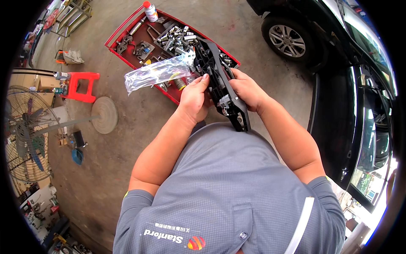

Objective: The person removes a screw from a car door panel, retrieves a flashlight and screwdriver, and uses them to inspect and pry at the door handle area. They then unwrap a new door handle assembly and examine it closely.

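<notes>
Between my two hands is a long black plastic car part (pixel 215 72), ribbed and hollow on one face, with a small metal fitting near its lower end. My left hand (pixel 196 96) grips its left edge, thumb on top. On the opposite edge, my right hand (pixel 248 88) is closed around the side, its fingertips partly hidden behind the part. A crumpled clear plastic bag (pixel 158 75) stretches left from beside the part, above my left hand; whether it is attached to the part I cannot tell. Part and bag are over the near side of a red tool cart (pixel 127 60).
The cart holds many metal sockets (pixel 173 39), loose tools and a white spray can with a red cap (pixel 150 12). At left are a red plastic stool (pixel 80 88), a round base (pixel 105 115) and a large fan (pixel 29 131). A black car (pixel 336 122) stands at right.
</notes>
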Demonstrator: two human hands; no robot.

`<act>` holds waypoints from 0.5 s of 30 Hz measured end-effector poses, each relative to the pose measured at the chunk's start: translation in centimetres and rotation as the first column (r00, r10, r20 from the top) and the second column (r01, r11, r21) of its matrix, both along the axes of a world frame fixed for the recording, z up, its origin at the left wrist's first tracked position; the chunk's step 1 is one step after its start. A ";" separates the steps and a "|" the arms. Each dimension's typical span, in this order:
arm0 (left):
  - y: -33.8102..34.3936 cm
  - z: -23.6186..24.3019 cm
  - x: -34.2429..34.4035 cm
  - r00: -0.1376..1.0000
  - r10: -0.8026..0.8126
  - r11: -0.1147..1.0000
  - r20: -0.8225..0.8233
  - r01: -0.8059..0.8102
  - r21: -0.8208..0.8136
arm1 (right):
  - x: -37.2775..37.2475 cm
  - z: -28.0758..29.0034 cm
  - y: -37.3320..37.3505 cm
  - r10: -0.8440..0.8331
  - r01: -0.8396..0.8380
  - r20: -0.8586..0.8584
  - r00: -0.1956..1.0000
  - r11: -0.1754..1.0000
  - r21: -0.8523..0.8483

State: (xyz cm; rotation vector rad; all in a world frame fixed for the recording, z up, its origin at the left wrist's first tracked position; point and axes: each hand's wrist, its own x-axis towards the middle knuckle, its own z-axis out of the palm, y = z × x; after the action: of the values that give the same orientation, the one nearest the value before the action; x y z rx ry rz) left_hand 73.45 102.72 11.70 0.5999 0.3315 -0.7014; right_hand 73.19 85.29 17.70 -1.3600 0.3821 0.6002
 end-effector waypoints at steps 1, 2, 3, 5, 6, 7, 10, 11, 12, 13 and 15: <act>-0.1 -0.1 0.0 1.000 0.021 1.000 -0.004 -0.021 -0.016 | 0.2 0.0 0.1 0.032 -0.031 0.033 0.999 0.999 -0.026; -0.2 -0.1 -0.1 0.999 0.043 0.999 -0.008 -0.043 -0.032 | 0.3 -0.3 0.1 0.051 -0.049 0.053 0.997 0.998 -0.046; -0.3 -0.1 -0.2 0.998 0.065 0.997 -0.013 -0.065 -0.048 | 0.4 -0.6 0.0 0.071 -0.066 0.074 0.995 0.996 -0.067; -0.3 0.4 -0.3 0.996 0.084 0.996 0.007 -0.084 -0.043 | 0.5 -0.7 -0.1 0.089 -0.084 0.087 0.992 0.995 -0.061; -0.3 0.6 -0.3 0.995 0.095 0.995 0.016 -0.094 -0.040 | 0.6 -0.5 -0.2 0.088 -0.085 0.080 0.993 0.996 -0.033; -0.3 0.7 -0.3 0.994 0.102 0.995 0.030 -0.102 -0.020 | 0.7 -0.3 -0.2 0.091 -0.090 0.072 0.993 0.996 -0.006; -0.6 1.8 -0.7 0.990 0.124 0.992 0.072 -0.126 0.024 | 0.8 0.1 -0.8 0.074 -0.078 0.045 0.996 0.994 0.075; -0.5 2.4 -0.9 0.988 0.107 0.993 0.109 -0.112 0.033 | 0.9 -0.1 -1.2 0.087 -0.093 0.072 0.994 0.992 0.083; -0.5 2.9 -0.9 0.985 0.090 0.994 0.146 -0.097 0.042 | 1.0 0.0 -1.5 0.084 -0.092 0.080 0.993 0.990 0.109; -0.7 3.5 -1.0 0.979 0.095 0.995 0.183 -0.100 0.019 | 0.9 -0.1 -1.9 0.092 -0.107 0.098 0.991 0.981 0.160; -1.2 4.5 -1.5 0.958 0.116 0.991 0.262 -0.130 0.035 | 0.6 -0.1 -2.3 0.094 -0.135 0.164 0.982 0.957 0.255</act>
State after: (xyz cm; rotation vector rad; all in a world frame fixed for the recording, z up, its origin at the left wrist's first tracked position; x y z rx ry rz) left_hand 71.97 101.54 16.22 0.7058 0.1414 -0.4881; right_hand 73.82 82.99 17.65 -1.1651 0.0951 0.6163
